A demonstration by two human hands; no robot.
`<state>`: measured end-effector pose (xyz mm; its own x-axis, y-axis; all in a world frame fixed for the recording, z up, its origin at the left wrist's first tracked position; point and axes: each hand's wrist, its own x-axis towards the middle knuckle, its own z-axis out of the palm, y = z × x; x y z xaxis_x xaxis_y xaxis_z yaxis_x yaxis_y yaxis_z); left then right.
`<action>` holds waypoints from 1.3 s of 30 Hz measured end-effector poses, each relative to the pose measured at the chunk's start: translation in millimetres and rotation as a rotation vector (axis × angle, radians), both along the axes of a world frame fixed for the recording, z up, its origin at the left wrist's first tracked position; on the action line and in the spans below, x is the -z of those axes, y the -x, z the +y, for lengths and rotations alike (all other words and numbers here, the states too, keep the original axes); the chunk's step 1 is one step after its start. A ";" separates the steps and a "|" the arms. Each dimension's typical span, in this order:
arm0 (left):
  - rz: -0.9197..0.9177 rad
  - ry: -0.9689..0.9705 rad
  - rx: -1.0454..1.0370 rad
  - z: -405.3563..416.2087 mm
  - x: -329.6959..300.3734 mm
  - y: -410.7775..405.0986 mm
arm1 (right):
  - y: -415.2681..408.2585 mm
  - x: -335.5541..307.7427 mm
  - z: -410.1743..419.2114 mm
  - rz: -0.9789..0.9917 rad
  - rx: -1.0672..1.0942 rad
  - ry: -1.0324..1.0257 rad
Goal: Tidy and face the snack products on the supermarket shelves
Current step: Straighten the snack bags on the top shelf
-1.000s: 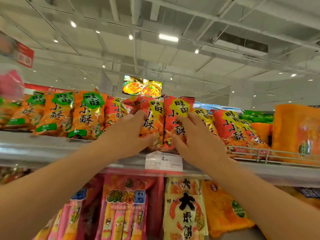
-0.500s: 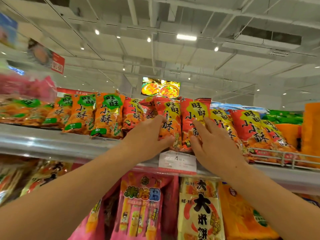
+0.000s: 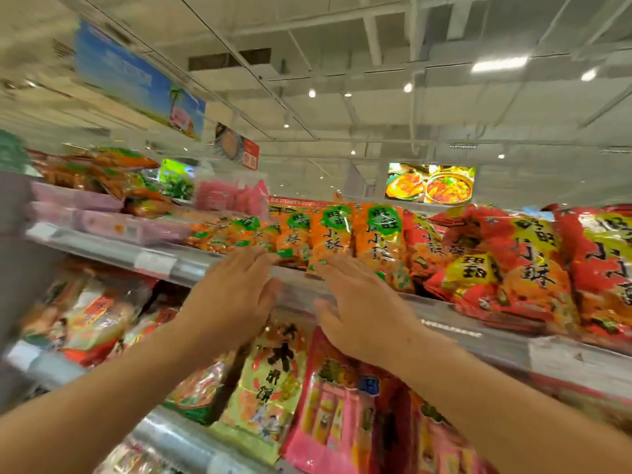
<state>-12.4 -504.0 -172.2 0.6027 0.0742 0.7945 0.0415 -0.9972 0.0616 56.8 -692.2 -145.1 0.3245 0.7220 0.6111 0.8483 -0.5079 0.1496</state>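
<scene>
Both hands were held flat with fingers spread and nothing gripped: left hand [image 3: 232, 295] and right hand [image 3: 359, 302] were raised at the shelf edge [image 3: 191, 265], fingertips just under the orange snack bags [image 3: 328, 234]. Right of the right hand, the red snack bags [image 3: 513, 268] were seen leaning and overlapping. Pretty blurry, but facing looked only partly done; the orange row seemed untouched.
</scene>
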 end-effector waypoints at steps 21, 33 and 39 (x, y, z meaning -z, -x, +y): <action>0.226 -0.116 -0.064 363.5 34.5 1.6 | 23.6 -16.4 336.4 -0.099 0.041 -0.011; 0.263 -0.283 0.123 467.5 47.8 31.8 | 23.5 -33.4 475.9 -0.143 0.171 0.139; 0.104 -0.456 0.252 503.4 16.1 31.2 | 39.3 -67.9 504.6 -0.079 0.278 0.279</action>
<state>-43.6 -0.6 -188.3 0.6347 -0.4227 0.6469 -0.2205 -0.9014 -0.3727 17.5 -187.7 -77.2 0.4904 0.7552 0.4349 0.6646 -0.6469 0.3739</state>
